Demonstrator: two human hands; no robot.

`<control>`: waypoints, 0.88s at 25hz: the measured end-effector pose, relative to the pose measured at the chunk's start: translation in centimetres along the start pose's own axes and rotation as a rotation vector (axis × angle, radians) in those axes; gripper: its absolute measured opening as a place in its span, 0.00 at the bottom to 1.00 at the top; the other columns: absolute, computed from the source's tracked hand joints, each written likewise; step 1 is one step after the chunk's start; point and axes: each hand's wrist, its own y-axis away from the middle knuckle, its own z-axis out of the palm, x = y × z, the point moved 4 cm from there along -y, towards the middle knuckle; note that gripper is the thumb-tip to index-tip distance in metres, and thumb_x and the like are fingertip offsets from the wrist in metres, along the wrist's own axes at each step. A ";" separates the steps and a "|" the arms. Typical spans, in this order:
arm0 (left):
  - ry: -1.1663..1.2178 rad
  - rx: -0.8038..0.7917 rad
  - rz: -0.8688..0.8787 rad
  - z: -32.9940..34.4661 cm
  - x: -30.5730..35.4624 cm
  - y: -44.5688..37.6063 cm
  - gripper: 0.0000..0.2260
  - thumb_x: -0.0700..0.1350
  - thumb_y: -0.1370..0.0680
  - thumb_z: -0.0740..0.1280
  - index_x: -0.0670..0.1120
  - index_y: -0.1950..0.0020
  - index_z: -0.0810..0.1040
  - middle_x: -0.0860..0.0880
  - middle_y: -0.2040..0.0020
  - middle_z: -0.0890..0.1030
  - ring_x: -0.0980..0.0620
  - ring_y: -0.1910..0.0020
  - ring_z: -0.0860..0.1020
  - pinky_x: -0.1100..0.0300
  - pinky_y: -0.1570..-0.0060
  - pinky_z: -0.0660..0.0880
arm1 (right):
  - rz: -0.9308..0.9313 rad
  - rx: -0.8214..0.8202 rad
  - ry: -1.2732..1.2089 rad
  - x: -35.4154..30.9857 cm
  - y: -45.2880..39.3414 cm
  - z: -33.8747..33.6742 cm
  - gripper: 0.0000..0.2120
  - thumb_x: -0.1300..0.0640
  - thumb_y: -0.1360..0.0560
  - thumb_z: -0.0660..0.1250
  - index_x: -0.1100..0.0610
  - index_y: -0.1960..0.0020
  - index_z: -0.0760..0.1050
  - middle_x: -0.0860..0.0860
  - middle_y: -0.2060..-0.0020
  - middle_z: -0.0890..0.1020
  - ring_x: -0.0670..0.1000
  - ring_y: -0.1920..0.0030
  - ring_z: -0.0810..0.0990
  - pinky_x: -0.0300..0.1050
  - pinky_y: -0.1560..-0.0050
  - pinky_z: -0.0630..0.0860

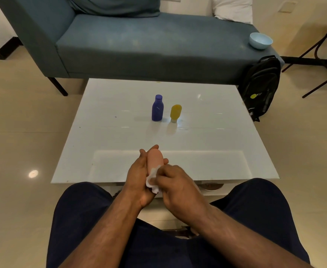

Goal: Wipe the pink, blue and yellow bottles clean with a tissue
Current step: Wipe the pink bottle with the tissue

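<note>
My left hand (139, 176) grips the pink bottle (154, 158) over the near edge of the white table (110, 136), its rounded end pointing away from me. My right hand (176, 184) presses a crumpled white tissue (152, 179) against the bottle's lower part, which is hidden by the tissue and fingers. The blue bottle (157, 108) stands upright near the middle of the table. Just to its right the yellow bottle (175, 113) stands on its pale cap.
A grey-blue sofa (139, 43) runs along the far side of the table, with a light blue bowl (260, 40) on its right end. A black backpack (261, 88) leans at the table's far right corner. My knees flank the near edge.
</note>
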 end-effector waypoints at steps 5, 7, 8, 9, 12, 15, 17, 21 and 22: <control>-0.011 -0.031 0.021 0.3 0.2 0.3 0.17 0.58 0.20 0.61 0.60 0.34 0.80 0.43 0.35 0.79 0.43 0.41 0.81 0.42 0.42 0.78 | 0.089 0.148 -0.052 2.1 -0.4 -0.9 0.11 0.64 0.28 0.68 0.56 0.47 0.81 0.51 0.52 0.81 0.49 0.51 0.78 0.47 0.50 0.79; -0.009 -0.040 0.025 0.4 0.1 0.2 0.19 0.58 0.23 0.64 0.59 0.33 0.79 0.42 0.35 0.79 0.43 0.41 0.81 0.43 0.42 0.78 | 0.109 0.155 -0.060 1.5 -0.4 -0.5 0.11 0.64 0.27 0.67 0.56 0.46 0.81 0.50 0.51 0.80 0.48 0.51 0.78 0.45 0.50 0.79; -0.007 -0.027 0.029 0.4 0.1 0.2 0.21 0.58 0.25 0.66 0.58 0.33 0.79 0.42 0.34 0.78 0.44 0.40 0.80 0.44 0.43 0.79 | 0.080 0.136 -0.031 1.0 -0.1 -0.2 0.12 0.63 0.26 0.66 0.56 0.44 0.80 0.50 0.50 0.80 0.49 0.51 0.78 0.44 0.50 0.78; 0.003 0.001 0.036 0.2 0.2 0.1 0.22 0.56 0.26 0.68 0.57 0.33 0.79 0.42 0.34 0.77 0.44 0.39 0.80 0.45 0.45 0.79 | 0.047 0.113 0.001 0.6 0.3 0.0 0.12 0.61 0.26 0.66 0.55 0.43 0.80 0.50 0.49 0.79 0.49 0.51 0.77 0.42 0.50 0.77; 0.056 0.077 0.061 0.0 0.2 -0.1 0.18 0.52 0.24 0.70 0.50 0.34 0.80 0.44 0.33 0.76 0.44 0.39 0.80 0.48 0.53 0.82 | 0.039 0.084 0.020 0.5 1.0 -0.1 0.12 0.55 0.24 0.65 0.54 0.42 0.80 0.49 0.49 0.79 0.47 0.51 0.76 0.40 0.50 0.76; 0.022 0.083 0.097 0.2 0.2 0.0 0.23 0.51 0.28 0.72 0.48 0.34 0.78 0.45 0.38 0.79 0.46 0.45 0.82 0.49 0.56 0.83 | 0.086 0.121 -0.043 1.1 -0.1 -0.3 0.09 0.56 0.23 0.66 0.53 0.45 0.81 0.46 0.51 0.79 0.43 0.51 0.76 0.40 0.50 0.76; 0.018 0.043 0.093 0.4 0.2 0.2 0.20 0.47 0.24 0.71 0.47 0.33 0.76 0.44 0.42 0.81 0.46 0.50 0.83 0.49 0.59 0.83 | 0.145 0.209 -0.152 1.7 -1.0 -0.7 0.08 0.59 0.24 0.66 0.53 0.48 0.81 0.46 0.54 0.80 0.43 0.52 0.78 0.40 0.50 0.76; -0.033 0.085 0.165 -0.2 0.5 0.1 0.17 0.44 0.22 0.69 0.47 0.33 0.76 0.46 0.37 0.82 0.45 0.45 0.85 0.48 0.59 0.84 | 0.112 0.213 -0.069 1.2 0.1 -0.1 0.08 0.60 0.24 0.66 0.54 0.47 0.80 0.47 0.53 0.80 0.44 0.52 0.78 0.40 0.50 0.77; -0.033 0.107 0.183 -0.4 0.6 0.0 0.18 0.44 0.22 0.69 0.47 0.33 0.76 0.46 0.37 0.82 0.45 0.45 0.85 0.47 0.57 0.84 | 0.087 0.182 -0.032 0.8 0.7 0.2 0.08 0.61 0.24 0.66 0.54 0.47 0.80 0.47 0.53 0.80 0.44 0.52 0.77 0.41 0.50 0.77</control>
